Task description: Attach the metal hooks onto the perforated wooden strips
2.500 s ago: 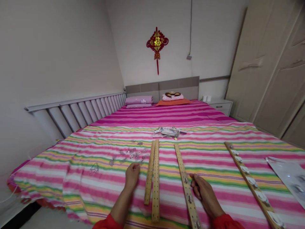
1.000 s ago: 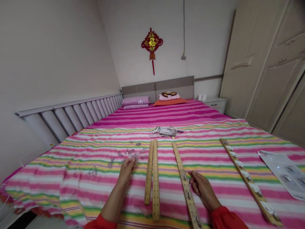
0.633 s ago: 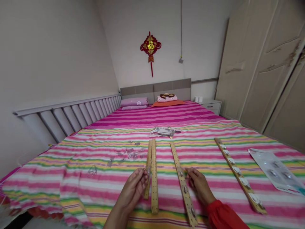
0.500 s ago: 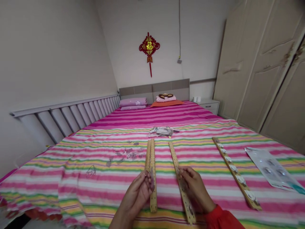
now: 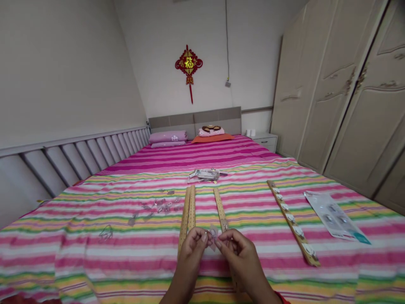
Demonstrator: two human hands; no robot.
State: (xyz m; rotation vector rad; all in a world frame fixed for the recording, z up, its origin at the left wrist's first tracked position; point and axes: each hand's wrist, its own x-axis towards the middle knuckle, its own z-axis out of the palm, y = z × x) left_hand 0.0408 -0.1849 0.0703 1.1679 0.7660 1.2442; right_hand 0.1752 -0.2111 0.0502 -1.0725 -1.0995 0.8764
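Note:
My left hand (image 5: 192, 252) and my right hand (image 5: 243, 254) meet low in the middle, both with pinched fingers. Between their fingertips is a small clear plastic bag (image 5: 213, 240); what is inside cannot be made out. Beneath my right hand lies a perforated wooden strip (image 5: 219, 202), its near part mostly hidden. Close to my left hand are two more wooden strips (image 5: 185, 219), side by side. Several small clear packets with shiny metal bits (image 5: 163, 206) are scattered to the left.
On the right are a wooden strip with several white-and-metal pieces (image 5: 291, 218) and a clear package (image 5: 330, 215). Farther back lies a plastic bag of parts (image 5: 205, 174). A thin wire-like tangle (image 5: 106, 233) rests at left. Everything lies on a striped bed sheet (image 5: 133, 261).
My right hand has come off the middle strip and moved left to my left hand, and both now pinch the small bag. The view has turned slightly right.

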